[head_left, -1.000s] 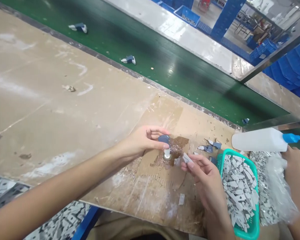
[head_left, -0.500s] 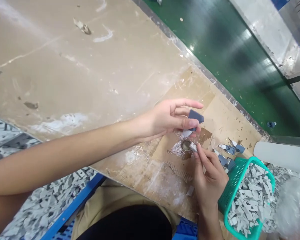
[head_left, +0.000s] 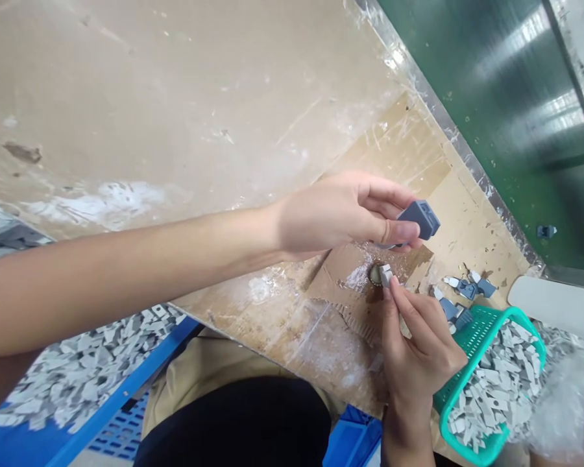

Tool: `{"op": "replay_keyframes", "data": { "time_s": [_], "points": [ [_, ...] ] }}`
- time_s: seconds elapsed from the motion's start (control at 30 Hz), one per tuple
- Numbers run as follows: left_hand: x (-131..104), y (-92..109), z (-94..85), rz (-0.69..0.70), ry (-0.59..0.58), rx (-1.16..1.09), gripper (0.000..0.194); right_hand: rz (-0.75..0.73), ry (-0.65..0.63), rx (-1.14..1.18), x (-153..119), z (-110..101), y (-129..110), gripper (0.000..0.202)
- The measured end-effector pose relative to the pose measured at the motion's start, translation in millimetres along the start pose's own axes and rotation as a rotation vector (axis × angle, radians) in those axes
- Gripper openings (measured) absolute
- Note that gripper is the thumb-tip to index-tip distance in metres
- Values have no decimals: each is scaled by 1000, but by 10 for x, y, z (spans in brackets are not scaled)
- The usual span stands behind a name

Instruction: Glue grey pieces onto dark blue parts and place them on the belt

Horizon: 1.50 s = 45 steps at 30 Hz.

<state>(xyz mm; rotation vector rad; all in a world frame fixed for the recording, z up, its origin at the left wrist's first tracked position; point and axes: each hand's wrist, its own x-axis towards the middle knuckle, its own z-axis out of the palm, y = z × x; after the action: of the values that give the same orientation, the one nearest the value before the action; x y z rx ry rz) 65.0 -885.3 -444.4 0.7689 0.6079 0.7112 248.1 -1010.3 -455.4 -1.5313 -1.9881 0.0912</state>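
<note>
Left hand (head_left: 350, 211) reached across the desk (head_left: 199, 117), palm side turned mostly away from the camera; its thumb lay flat along the near face of a blue-grey piece (head_left: 421, 220), with the fingers curled behind, so the grip was closed around that piece. The piece was clear of the desk surface, its slotted end pointing away from the wrist; its other end was hidden by the thumb and fingers. Right hand (head_left: 421, 344), lower and nearer the body, pinched a small light grey part (head_left: 386, 275) between thumb and forefinger, remaining fingers folded in. The part overlapped the right edge of a small round dish (head_left: 376, 275) in the view; contact between the two could not be told. The two hands were apart, the left one above and beyond the right. The dish sat on a stained cardboard sheet (head_left: 335, 279) on the desk. Just beyond the right hand lay a loose group of blue-and-white pieces (head_left: 460, 285), next to a green basket (head_left: 542, 353) filled with light grey parts (head_left: 501, 383). The right forearm ran alongside the basket. One further dark piece (head_left: 546, 231) lay on the green belt (head_left: 496, 97), well apart from both hands.
</note>
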Motion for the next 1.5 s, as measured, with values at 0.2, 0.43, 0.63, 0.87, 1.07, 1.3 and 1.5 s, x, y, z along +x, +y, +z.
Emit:
{"op": "replay_keyframes", "data": {
  "time_s": [0.2, 0.43, 0.63, 0.87, 1.07, 1.3, 1.5],
  "points": [
    [-10, 25, 2, 19, 4, 93, 10, -5, -20, -11, -11, 9, -25, 43],
    [-21, 33, 48, 25, 41, 87, 8, -39, -44, -41, -14, 11, -20, 44],
    [-17, 15, 18, 38, 65, 166, 11, 9, 6, 17, -26, 4, -51, 50],
    [-12, -187, 87, -7, 8, 248, 13, 285, 248, 196, 4, -221, -83, 33],
    [-99, -347, 243, -67, -85, 174, 13, 207, 183, 289, 15, -337, -102, 36],
    [-199, -303, 313, 28, -68, 240, 15, 169, 98, 257, -17, -293, -175, 49],
    [-238, -375, 340, 16, 41, 287, 14, 248, 10, 244, -31, -289, -221, 56]
  ]
}}
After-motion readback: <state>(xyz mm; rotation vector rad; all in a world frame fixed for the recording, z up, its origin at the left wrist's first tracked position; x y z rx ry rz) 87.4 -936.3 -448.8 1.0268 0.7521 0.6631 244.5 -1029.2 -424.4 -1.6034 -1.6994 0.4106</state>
